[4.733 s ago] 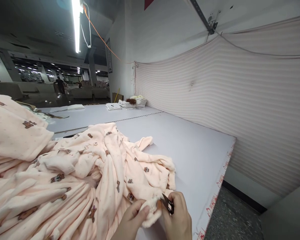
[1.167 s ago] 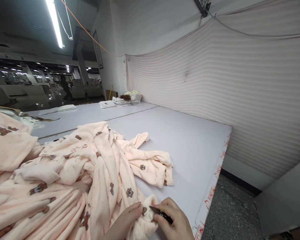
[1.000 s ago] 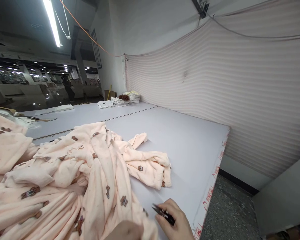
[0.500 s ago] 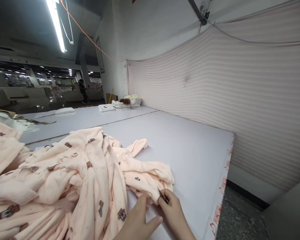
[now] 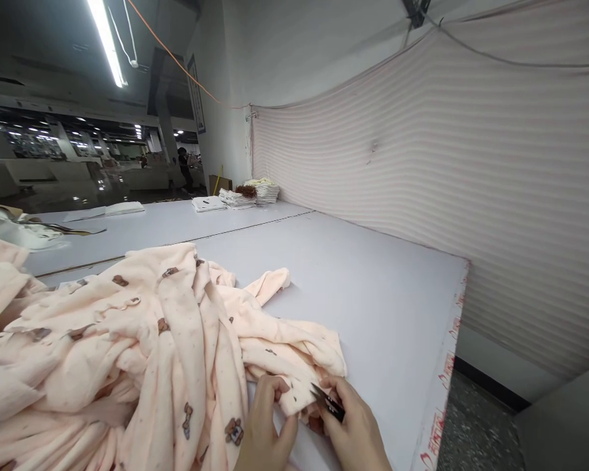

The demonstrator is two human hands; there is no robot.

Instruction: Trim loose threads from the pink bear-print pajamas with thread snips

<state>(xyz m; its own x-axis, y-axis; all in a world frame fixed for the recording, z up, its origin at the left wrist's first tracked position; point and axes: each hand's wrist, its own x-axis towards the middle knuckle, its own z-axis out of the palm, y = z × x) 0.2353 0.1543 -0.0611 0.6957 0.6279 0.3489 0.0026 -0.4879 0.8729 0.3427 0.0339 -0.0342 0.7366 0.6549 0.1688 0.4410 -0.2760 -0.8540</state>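
My right hand (image 5: 351,422) is closed round a pair of small dark thread snips (image 5: 330,404), their points directed up and left over the cloth. Its fingers also meet the edge of a peach fleece garment (image 5: 294,347) printed with brown bears. My left hand (image 5: 267,418) pinches that garment's near end, close to the tips of the snips. The fabric sags between both hands at the front of the table. To the left, a large heap of the same fleece (image 5: 127,353) lies in loose folds.
The pale table (image 5: 387,294) has a right edge with red-printed tape. White stacks of cloth (image 5: 260,191) stand at its far end by the wall. A striped pink sheet (image 5: 422,150) hangs along the right. A person (image 5: 184,169) stands in the distant background.
The snips show more fully now, and my right hand has shifted slightly right. The garment's end is turned up between my hands. The distant person appears farther right.
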